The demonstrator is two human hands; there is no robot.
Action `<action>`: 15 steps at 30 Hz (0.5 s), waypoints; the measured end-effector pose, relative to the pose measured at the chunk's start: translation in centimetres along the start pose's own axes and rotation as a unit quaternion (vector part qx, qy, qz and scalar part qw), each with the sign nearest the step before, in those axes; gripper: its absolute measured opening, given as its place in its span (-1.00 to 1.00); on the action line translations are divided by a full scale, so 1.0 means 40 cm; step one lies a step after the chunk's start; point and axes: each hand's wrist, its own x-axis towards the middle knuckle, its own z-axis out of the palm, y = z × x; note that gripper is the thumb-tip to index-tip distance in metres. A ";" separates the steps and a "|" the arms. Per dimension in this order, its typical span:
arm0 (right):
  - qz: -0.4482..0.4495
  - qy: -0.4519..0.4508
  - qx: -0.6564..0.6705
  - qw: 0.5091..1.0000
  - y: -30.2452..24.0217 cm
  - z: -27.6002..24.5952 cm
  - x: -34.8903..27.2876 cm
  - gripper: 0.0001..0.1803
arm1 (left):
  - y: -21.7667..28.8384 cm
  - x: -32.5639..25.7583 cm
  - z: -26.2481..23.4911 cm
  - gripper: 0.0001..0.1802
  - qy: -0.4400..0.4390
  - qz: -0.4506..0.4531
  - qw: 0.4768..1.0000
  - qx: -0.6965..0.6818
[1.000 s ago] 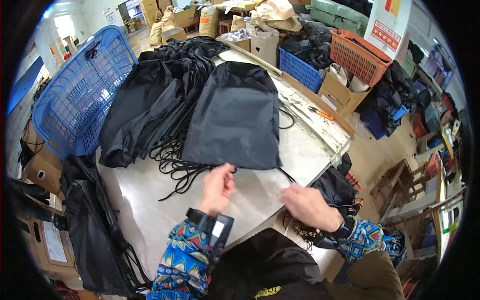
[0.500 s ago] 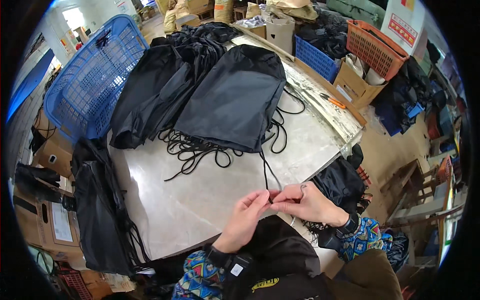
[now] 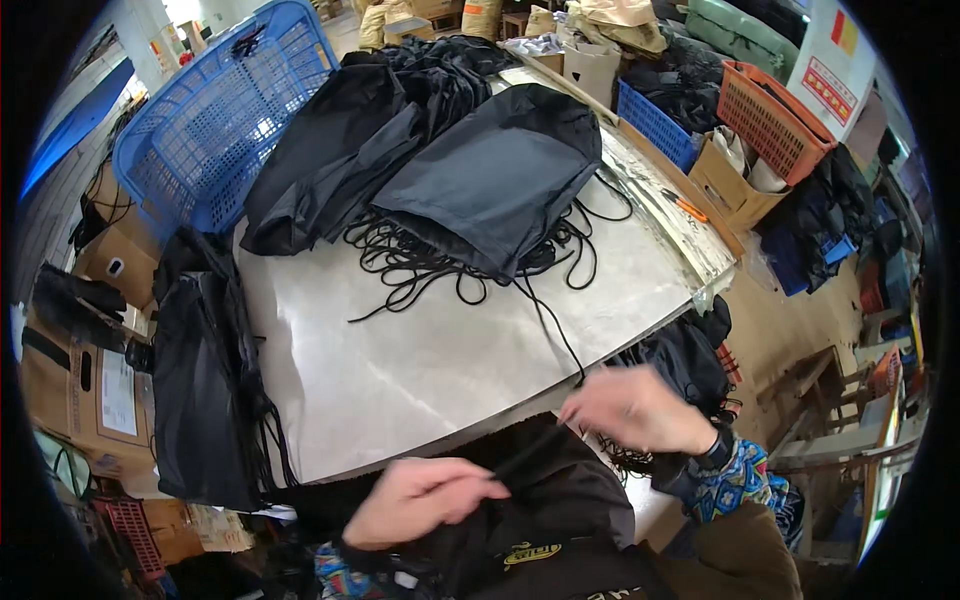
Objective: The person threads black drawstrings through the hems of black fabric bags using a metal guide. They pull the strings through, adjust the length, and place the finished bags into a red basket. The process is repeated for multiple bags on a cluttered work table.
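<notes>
Fingers of the left hand [image 3: 425,497] are pinched shut on a thin black drawstring cord [image 3: 530,455], low at the near edge of the tabletop [image 3: 420,370]. The right hand [image 3: 632,408] is curled closed on the other end, and the cord stretches taut between them, over the person's dark lap. Beyond, a dark grey fabric drawstring bag [image 3: 500,180] lies flat on the pale metal tabletop atop a tangle of black cords [image 3: 420,265]. A blue plastic lattice basket [image 3: 215,110] stands at the far left.
</notes>
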 end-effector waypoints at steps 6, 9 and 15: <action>0.204 0.196 -0.173 0.944 0.088 -0.061 -0.025 -0.87 | -0.102 -0.161 -0.165 -0.74 0.267 0.239 0.921 -0.150; 0.146 0.260 -0.355 0.886 0.187 -0.078 -0.071 -0.89 | -0.146 -0.183 -0.199 -0.78 0.038 0.410 0.794 -0.448; 0.236 0.244 -0.406 0.848 0.215 -0.155 -0.137 -0.83 | -0.129 -0.272 -0.274 -0.57 0.007 0.548 0.602 -0.580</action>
